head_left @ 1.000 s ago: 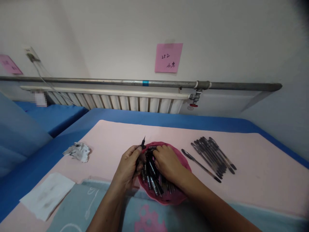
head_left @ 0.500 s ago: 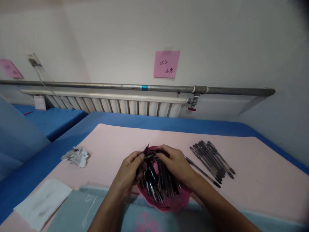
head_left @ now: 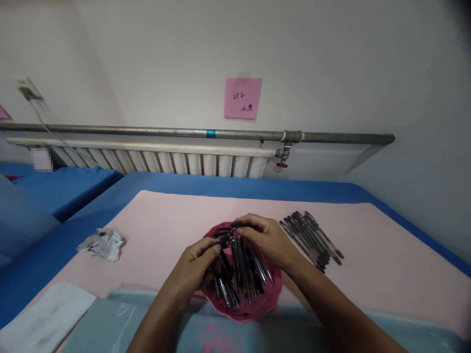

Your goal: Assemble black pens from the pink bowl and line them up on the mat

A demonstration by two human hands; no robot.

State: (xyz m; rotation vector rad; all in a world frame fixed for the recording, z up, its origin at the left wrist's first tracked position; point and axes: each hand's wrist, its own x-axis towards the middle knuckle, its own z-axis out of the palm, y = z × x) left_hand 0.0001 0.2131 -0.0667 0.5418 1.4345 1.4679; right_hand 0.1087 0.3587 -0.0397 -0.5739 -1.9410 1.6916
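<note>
Over a pink basket [head_left: 253, 315] full of dark and clear pen parts [head_left: 241, 274], both my hands are close together. My left hand [head_left: 198, 262] is at the basket's left side, its thumb and fingers pinching a dark pen part [head_left: 223, 239]. On the far right rim, my right hand [head_left: 263, 238] is closed in a pinch on a small dark pen part [head_left: 234, 225]. The two pieces nearly meet at the fingertips; whether they touch I cannot tell. Dark stains mark the left fingers.
Several dark pens [head_left: 309, 240] lie side by side right of the basket. At left are a crumpled, stained tissue [head_left: 105, 243] and a smudged white sheet [head_left: 47, 314]. Blue-grey cloth [head_left: 147, 314] covers the near edge. Behind the table stand a radiator [head_left: 202, 163] and a pipe [head_left: 165, 131].
The view has shifted slightly right. The pointed piece that stuck up from my left fingers now sits lower, and my right fingertips have come nearer to the left ones.
</note>
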